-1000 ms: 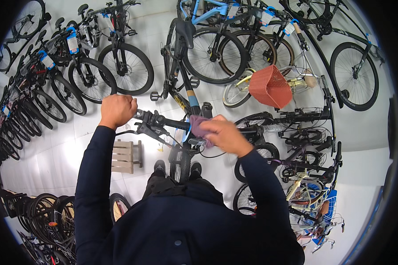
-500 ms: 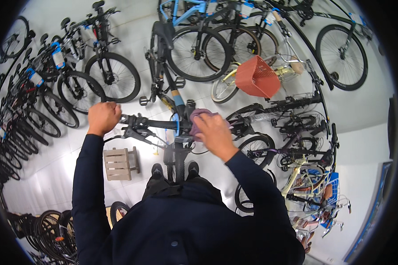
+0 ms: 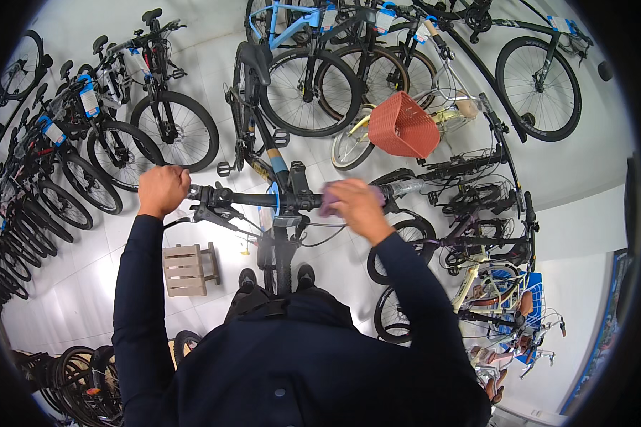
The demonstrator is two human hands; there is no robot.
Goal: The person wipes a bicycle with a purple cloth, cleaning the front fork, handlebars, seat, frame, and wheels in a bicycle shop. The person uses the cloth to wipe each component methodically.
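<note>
A dark bicycle (image 3: pixel 260 142) stands in front of me, its front wheel between my feet and its saddle (image 3: pixel 254 62) farther off. My left hand (image 3: pixel 162 191) is closed around the left end of its handlebar (image 3: pixel 253 200). On the right half of the bar, my right hand (image 3: pixel 360 206) presses a purple cloth (image 3: pixel 332 198) against the tube. Clear wrapping covers the right grip (image 3: pixel 406 188), just beyond that hand. Brake levers and cables hang below the bar, and a blue loop (image 3: pixel 275 200) circles it near the stem.
A beige slatted stool (image 3: pixel 185 270) stands left of the front wheel. Bicycles line the left side (image 3: pixel 121 149), and more are packed close on the right (image 3: pixel 470 242). At the far right, a cream bicycle carries a red basket (image 3: pixel 404 127).
My right hand has slid the purple cloth rightward along the handlebar, away from the stem. My left hand still grips the left end. The whole view has shifted slightly.
</note>
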